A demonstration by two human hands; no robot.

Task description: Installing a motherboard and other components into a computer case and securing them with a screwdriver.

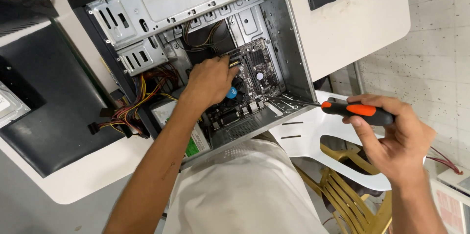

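White table (342, 33) carries an open case (196, 28); left hand (210, 82) hides its own fingers inside, grip unclear; right hand (396, 131) grasps a screwdriver (360, 111).

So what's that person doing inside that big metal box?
A person is working on an open computer case that lies on a white table. Their left hand reaches inside and rests on the circuit board, beside a bundle of coloured wires. Their right hand holds a black and orange screwdriver, its tip pointing at the case's edge.
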